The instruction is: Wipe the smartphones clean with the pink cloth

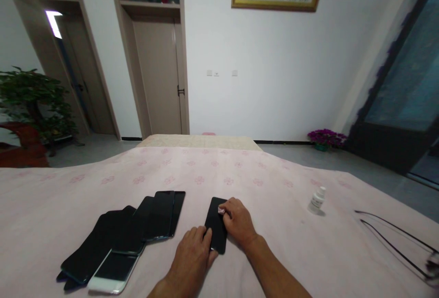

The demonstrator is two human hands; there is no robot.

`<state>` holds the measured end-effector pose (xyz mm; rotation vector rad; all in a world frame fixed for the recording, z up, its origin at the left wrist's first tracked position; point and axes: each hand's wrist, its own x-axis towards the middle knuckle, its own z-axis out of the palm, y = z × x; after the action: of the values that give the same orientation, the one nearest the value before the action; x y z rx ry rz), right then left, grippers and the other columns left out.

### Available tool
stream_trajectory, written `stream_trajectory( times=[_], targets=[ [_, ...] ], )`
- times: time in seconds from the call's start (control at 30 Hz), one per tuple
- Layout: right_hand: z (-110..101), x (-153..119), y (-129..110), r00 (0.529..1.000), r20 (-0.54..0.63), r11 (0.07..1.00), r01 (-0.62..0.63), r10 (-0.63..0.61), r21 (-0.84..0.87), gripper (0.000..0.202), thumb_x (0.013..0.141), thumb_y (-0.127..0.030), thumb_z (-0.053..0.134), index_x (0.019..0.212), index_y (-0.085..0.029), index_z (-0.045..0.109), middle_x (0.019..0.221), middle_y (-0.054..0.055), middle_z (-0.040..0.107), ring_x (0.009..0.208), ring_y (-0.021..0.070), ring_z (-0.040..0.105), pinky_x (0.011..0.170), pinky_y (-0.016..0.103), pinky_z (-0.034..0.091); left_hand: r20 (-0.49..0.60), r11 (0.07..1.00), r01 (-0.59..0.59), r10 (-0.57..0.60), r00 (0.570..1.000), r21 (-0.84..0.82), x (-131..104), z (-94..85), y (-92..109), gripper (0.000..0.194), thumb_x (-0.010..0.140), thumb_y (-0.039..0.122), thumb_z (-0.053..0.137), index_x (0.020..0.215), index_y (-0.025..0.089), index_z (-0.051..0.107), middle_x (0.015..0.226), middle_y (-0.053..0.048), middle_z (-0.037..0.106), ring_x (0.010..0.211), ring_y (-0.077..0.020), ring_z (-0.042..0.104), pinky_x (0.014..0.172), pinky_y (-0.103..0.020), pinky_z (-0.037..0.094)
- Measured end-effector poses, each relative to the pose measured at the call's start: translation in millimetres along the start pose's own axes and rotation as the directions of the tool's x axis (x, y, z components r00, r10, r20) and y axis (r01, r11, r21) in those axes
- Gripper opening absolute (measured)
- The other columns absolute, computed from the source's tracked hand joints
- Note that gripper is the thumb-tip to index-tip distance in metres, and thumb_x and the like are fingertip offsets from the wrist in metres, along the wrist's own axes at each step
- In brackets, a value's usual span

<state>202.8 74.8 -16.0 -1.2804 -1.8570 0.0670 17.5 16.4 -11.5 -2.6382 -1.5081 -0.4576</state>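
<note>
A black phone [216, 231] lies screen up on the pink flowered cloth [274, 247], between my hands. My left hand [195, 248] is closed on the phone's lower left edge, with its thumb over the near corner. In my right hand [237, 221] the fingers pinch a small pinkish-white cloth [221, 210], which touches the upper part of the screen. Left of my hands, several dark phones [161, 215] overlap in a fanned pile. One white-framed phone [115, 273] lies at the pile's near side.
A small white bottle [317, 200] stands upright to the right of my right hand. Folded-out eyeglasses [398, 247] rest near the right edge of the cloth. Beyond the covered surface are a potted purple plant [325, 138], a door and a leafy plant.
</note>
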Motion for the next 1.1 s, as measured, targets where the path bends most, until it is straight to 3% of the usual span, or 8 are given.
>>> stream_trajectory(
  times=[0.17, 0.47, 0.73, 0.97, 1.1],
  targets=[
    [-3.6, -2.1, -10.1, 0.989, 0.11, 0.987, 0.084, -0.1, 0.14, 0.031, 0.062, 0.0, 0.049, 0.075, -0.021, 0.068, 0.078, 0.001, 0.063, 0.081, 0.0178, 0.057, 0.074, 0.028, 0.044, -0.006, 1.0, -0.007, 0.007, 1.0, -0.009, -0.3, 0.5, 0.3, 0.038, 0.084, 0.022, 0.069, 0.121, 0.016, 0.063, 0.107, -0.01, 0.067, 0.097, -0.0262, 0.062, 0.088, -0.042, 0.052],
    [2.6, 3.5, 5.6, 0.999, -0.02, 0.998, -0.048, 0.047, -0.031, 0.028, 0.073, -0.001, 0.051, 0.086, -0.018, 0.069, 0.085, 0.006, 0.062, 0.087, 0.0203, 0.055, 0.081, 0.031, 0.044, -0.056, 1.0, -0.024, 0.024, 0.998, 0.014, -2.1, 7.8, -2.8, 0.041, 0.083, 0.018, 0.07, 0.123, 0.016, 0.063, 0.11, -0.01, 0.067, 0.098, -0.0249, 0.062, 0.088, -0.04, 0.053],
    [-0.8, -0.2, -8.3, 0.983, 0.128, 0.988, 0.118, -0.131, 0.104, 0.031, 0.07, 0.001, 0.053, 0.083, -0.021, 0.069, 0.085, 0.002, 0.065, 0.085, 0.018, 0.057, 0.081, 0.03, 0.043, -0.03, 0.999, -0.031, 0.03, 0.999, -0.01, -0.7, 5.5, -3.5, 0.035, 0.083, 0.018, 0.069, 0.118, 0.017, 0.064, 0.107, -0.009, 0.067, 0.097, -0.0253, 0.063, 0.087, -0.041, 0.054],
    [3.7, 5.1, 1.8, 1.0, -0.006, 0.996, -0.016, 0.016, -0.093, 0.028, 0.079, -0.003, 0.054, 0.095, -0.021, 0.07, 0.089, 0.006, 0.063, 0.089, 0.0214, 0.056, 0.081, 0.032, 0.045, -0.011, 0.999, -0.024, 0.024, 1.0, -0.024, -1.3, 3.7, -2.6, 0.04, 0.083, 0.018, 0.069, 0.123, 0.015, 0.063, 0.111, -0.011, 0.066, 0.1, -0.0264, 0.062, 0.091, -0.042, 0.053],
    [1.8, 4.9, 0.3, 1.0, 0.027, 0.995, 0.003, 0.0, -0.101, 0.029, 0.08, -0.002, 0.056, 0.096, -0.022, 0.07, 0.091, 0.005, 0.064, 0.09, 0.0208, 0.056, 0.082, 0.032, 0.045, -0.003, 1.0, -0.017, 0.017, 1.0, -0.023, -1.0, 0.7, -1.7, 0.041, 0.083, 0.018, 0.069, 0.124, 0.014, 0.062, 0.11, -0.011, 0.067, 0.099, -0.0268, 0.062, 0.089, -0.043, 0.053]
  ],
)
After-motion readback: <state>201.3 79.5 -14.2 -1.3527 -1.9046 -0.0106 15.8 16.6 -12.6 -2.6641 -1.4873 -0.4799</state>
